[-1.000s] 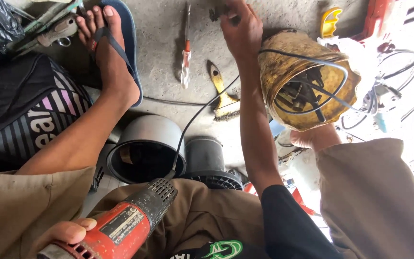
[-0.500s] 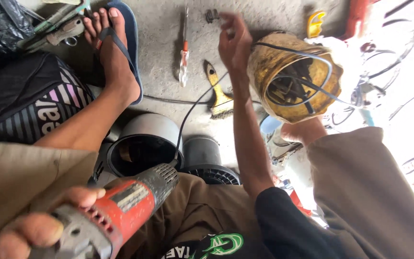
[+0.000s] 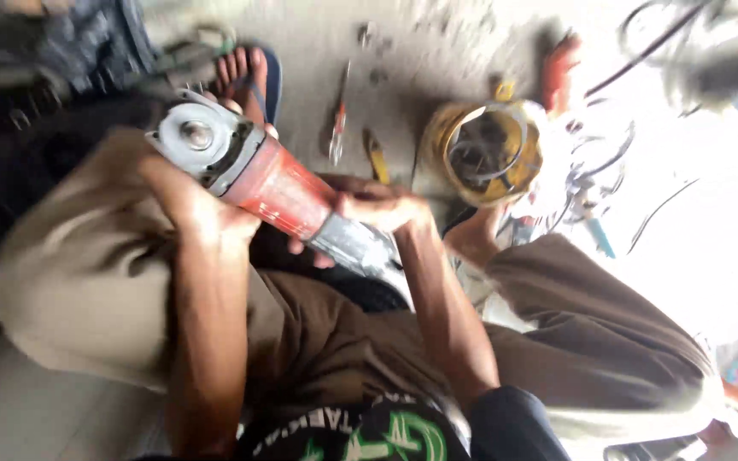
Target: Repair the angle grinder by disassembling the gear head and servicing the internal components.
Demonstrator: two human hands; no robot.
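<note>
**Angle grinder held in both hands above the lap**

Head view, blurred by motion. Red angle grinder lies slantwise across the middle of the frame, above the knees of the seated person, its grey metal gear head and bare spindle turned up and to the left, its grey tail end pointing down and to the right. Left hand is wrapped round the body just behind the gear head, fingers closed on it from below; right hand is closed round the narrower rear part of the body. A two-handed hold of this kind steadies the tool at both ends and turns the spindle face toward the eyes, as though for inspection or fitting; no disc shows on the spindle.

On the concrete floor beyond the knees stands a yellow motor housing, open end up, with dark windings inside and a wire ring on its rim, near the right knee. Between it and the grinder lie a red-handled pair of pliers and a yellow-handled brush, both close by. A bare foot in a blue sandal rests near the upper left part of the floor. Loose wires trail to the right of the housing.
</note>
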